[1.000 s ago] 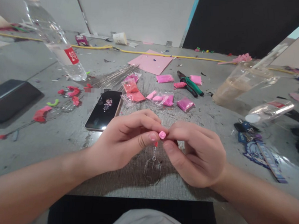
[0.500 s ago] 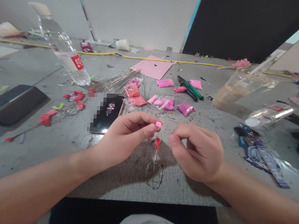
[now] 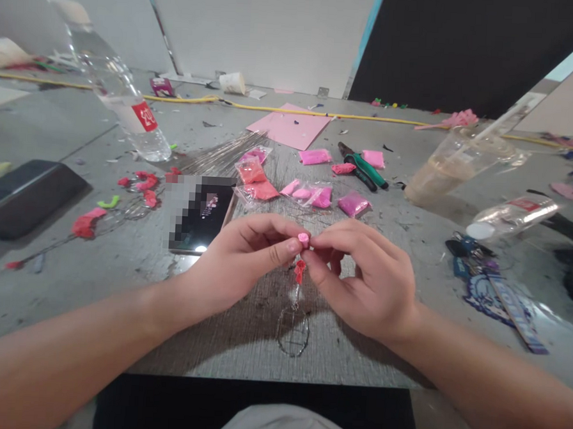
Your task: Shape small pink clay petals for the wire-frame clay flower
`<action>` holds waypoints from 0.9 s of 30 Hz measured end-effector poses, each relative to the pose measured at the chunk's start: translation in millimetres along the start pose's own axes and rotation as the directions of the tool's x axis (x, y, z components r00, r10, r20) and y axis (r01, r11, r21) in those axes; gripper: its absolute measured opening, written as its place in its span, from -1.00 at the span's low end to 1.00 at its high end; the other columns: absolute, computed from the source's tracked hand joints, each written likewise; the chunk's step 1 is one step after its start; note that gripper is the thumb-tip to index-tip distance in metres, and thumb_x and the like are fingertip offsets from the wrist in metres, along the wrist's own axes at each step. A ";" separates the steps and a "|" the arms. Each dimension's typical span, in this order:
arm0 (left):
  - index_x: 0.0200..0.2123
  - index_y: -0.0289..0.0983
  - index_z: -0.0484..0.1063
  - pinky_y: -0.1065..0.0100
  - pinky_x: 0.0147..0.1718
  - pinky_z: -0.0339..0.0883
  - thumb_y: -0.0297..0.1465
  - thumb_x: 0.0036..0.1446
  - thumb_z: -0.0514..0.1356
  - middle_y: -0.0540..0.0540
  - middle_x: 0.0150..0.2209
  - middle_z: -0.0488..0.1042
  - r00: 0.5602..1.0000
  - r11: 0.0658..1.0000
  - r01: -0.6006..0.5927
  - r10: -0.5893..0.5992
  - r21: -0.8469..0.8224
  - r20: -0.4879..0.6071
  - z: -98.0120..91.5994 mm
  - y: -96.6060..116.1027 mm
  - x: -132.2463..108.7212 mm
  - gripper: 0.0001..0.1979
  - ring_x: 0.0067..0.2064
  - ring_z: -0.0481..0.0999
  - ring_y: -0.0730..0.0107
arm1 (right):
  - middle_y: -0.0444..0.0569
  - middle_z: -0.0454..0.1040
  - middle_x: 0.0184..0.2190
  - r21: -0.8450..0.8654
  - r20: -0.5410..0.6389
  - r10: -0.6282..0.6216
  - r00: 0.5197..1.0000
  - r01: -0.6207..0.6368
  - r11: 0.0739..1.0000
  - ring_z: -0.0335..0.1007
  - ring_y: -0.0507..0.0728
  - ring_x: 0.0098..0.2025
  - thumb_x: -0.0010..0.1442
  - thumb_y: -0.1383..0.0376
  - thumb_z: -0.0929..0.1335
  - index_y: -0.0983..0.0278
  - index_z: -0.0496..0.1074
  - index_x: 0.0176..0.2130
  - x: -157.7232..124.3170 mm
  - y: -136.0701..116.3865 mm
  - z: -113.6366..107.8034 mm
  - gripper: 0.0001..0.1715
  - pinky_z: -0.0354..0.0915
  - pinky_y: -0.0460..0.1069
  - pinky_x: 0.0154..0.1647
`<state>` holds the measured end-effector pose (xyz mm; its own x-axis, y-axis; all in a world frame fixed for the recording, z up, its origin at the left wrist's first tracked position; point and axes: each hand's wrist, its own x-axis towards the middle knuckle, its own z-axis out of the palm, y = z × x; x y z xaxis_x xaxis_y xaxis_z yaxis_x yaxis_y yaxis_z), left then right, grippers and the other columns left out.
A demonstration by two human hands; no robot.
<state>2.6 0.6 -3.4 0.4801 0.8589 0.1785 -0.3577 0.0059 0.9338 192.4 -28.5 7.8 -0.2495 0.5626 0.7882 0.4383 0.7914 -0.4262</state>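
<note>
My left hand [image 3: 246, 257] pinches a small pink clay piece [image 3: 304, 238] between thumb and forefinger above the grey table [image 3: 120, 276]. My right hand [image 3: 360, 276] meets it from the right, its fingertips closed on the same pink piece. Just under the fingers a red clay bit [image 3: 299, 270] sits on top of a thin wire loop [image 3: 293, 327] that hangs down to the table.
A phone [image 3: 202, 213] lies just beyond my left hand. Bags of pink and red clay [image 3: 288, 186], green pliers [image 3: 363, 167], a water bottle [image 3: 115, 84], a plastic cup [image 3: 455, 166], red clay bits [image 3: 141, 188], a dark case [image 3: 23, 194] and keys [image 3: 480, 263] lie around.
My right hand, which had drawn away half a second ago, has come back to the pink piece held by my left hand. The red bit on the wire now shows below.
</note>
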 end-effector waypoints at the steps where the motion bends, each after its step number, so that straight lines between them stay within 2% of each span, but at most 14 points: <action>1: -0.24 -0.21 0.67 0.32 -0.15 0.53 -0.37 0.22 0.42 -0.07 -0.25 0.68 1.000 1.000 0.005 -0.005 0.012 -0.004 -0.3 -0.6 -0.4 -0.94 -0.20 0.65 0.37 | -0.08 0.57 -0.39 -0.004 -0.005 0.001 1.000 -0.001 1.000 0.43 0.03 -0.43 0.29 0.44 0.41 0.23 0.49 -0.21 0.2 -0.3 -0.3 -0.90 0.43 -0.06 -0.44; 10: -0.18 -0.12 0.73 0.30 -0.08 0.57 -0.41 0.17 0.45 -0.08 -0.18 0.72 1.000 1.000 0.023 -0.023 0.018 -0.012 -5.2 -7.8 -2.7 -0.87 -0.16 0.68 0.33 | -0.09 0.57 -0.43 -0.028 -0.043 0.009 0.999 -0.010 1.000 0.40 0.01 -0.44 0.27 0.47 0.42 0.26 0.50 -0.26 0.1 -0.8 0.2 -0.88 0.41 -0.07 -0.41; 14: -0.26 -0.16 0.71 0.34 -0.15 0.56 -0.44 0.09 0.50 -0.05 -0.26 0.69 0.999 0.999 0.009 -0.008 0.035 -0.052 -4.6 -4.7 -0.3 -0.87 -0.21 0.65 0.37 | -0.11 0.60 -0.40 0.065 0.032 0.027 0.999 -0.029 0.997 0.43 0.01 -0.43 0.26 0.45 0.43 0.25 0.51 -0.24 2.5 4.5 -3.6 -0.89 0.40 -0.08 -0.43; 17: -0.31 -0.21 0.67 0.37 -0.26 0.52 -0.40 0.11 0.49 -0.03 -0.34 0.64 0.998 0.995 -0.006 0.013 0.104 -0.068 -6.5 0.8 2.8 -0.91 -0.32 0.59 0.43 | -0.10 0.60 -0.36 0.181 0.133 0.114 0.985 -0.137 0.974 0.47 0.02 -0.40 0.24 0.40 0.45 0.28 0.53 -0.19 4.8 18.7 -10.7 -0.91 0.42 -0.07 -0.41; 19: -0.31 -0.22 0.66 0.41 -0.35 0.46 -0.37 0.11 0.49 0.00 -0.39 0.60 0.996 0.980 0.003 0.014 0.197 -0.086 -8.4 4.4 4.5 -0.89 -0.38 0.52 0.48 | -0.09 0.60 -0.34 0.208 0.176 0.224 0.959 -0.258 0.943 0.50 0.03 -0.35 0.26 0.42 0.43 0.29 0.55 -0.15 5.5 31.3 -15.1 -0.87 0.45 -0.07 -0.37; 22: -0.31 -0.25 0.64 0.45 -0.38 0.41 -0.36 0.10 0.49 0.01 -0.41 0.58 0.992 0.940 0.048 -0.007 0.339 -0.123 -9.3 8.1 6.1 -0.87 -0.40 0.49 0.50 | -0.10 0.58 -0.35 0.235 0.246 0.309 0.919 -0.366 0.900 0.49 0.01 -0.36 0.25 0.43 0.43 0.28 0.56 -0.21 4.8 44.0 -17.0 -0.91 0.43 -0.09 -0.40; 25: -0.30 -0.26 0.65 0.44 -0.32 0.43 -0.36 0.14 0.45 -0.01 -0.36 0.61 0.988 0.914 0.081 -0.021 0.398 -0.154 -6.7 9.5 6.7 -0.90 -0.34 0.51 0.47 | -0.10 0.57 -0.31 0.304 0.284 0.320 0.904 -0.402 0.864 0.50 0.03 -0.32 0.26 0.37 0.47 0.24 0.55 -0.17 2.8 40.7 -12.1 -0.90 0.45 -0.06 -0.36; 27: -0.30 -0.26 0.66 0.45 -0.29 0.44 -0.38 0.16 0.43 0.00 -0.37 0.62 0.989 0.923 0.073 -0.020 0.378 -0.143 -4.1 9.3 6.4 -0.93 -0.33 0.52 0.48 | -0.10 0.56 -0.30 0.335 0.265 0.337 0.903 -0.414 0.846 0.50 0.04 -0.31 0.25 0.33 0.50 0.22 0.54 -0.15 1.4 32.3 -7.0 -0.87 0.45 -0.05 -0.37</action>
<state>-0.9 8.3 5.1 0.3672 0.9232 0.1138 0.0079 -0.1254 0.9921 212.2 -3.9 -1.8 -0.3066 0.8385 0.4504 0.1848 0.5167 -0.8360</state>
